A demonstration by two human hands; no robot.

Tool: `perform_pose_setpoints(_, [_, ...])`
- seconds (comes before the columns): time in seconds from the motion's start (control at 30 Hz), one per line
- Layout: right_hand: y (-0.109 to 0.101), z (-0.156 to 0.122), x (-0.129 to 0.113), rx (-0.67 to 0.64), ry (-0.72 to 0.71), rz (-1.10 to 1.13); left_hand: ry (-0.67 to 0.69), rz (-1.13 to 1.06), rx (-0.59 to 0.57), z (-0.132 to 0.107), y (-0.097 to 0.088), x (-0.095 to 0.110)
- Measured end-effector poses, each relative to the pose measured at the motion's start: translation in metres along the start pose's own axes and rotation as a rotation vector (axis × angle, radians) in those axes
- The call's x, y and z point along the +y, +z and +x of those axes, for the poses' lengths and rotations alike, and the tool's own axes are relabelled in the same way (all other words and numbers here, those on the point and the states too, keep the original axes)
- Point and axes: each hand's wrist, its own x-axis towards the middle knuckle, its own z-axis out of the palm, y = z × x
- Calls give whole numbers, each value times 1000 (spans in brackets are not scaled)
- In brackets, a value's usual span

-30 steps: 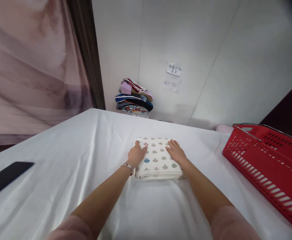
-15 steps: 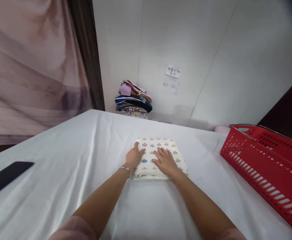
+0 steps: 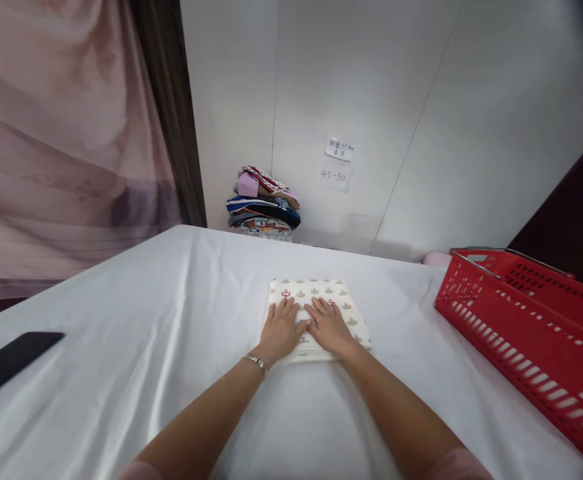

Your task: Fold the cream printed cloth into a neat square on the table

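Both hands have slid inward since the earlier frame: the left hand (image 3: pixel 282 328) and right hand (image 3: pixel 327 327) lie side by side, open and flat, on the near half of the folded cream cloth with small printed motifs (image 3: pixel 321 292). It lies under and just ahead of them on the white-sheeted surface (image 3: pixel 171 333), equally near both; the red slotted plastic basket (image 3: pixel 521 333) stands well to their right.
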Motion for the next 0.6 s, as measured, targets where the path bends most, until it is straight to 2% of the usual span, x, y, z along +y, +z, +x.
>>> perform_pose_setpoints(0.13, [-5, -3, 6, -20, -7, 31, -11, -8, -38, -3, 4, -6])
perform_pose_setpoints(0.3, [-9, -27, 33, -36, 99, 23, -27, -51, -104, -1, -3, -5])
perform_pose_setpoints(0.47, [-3, -51, 51, 67, 211, 85, -43, -91, -103, -1, -2, -5])
perform_pose_setpoints(0.6, [5, -51, 56, 177, 189, 197, -55, -112, -113, -1, -2, -6])
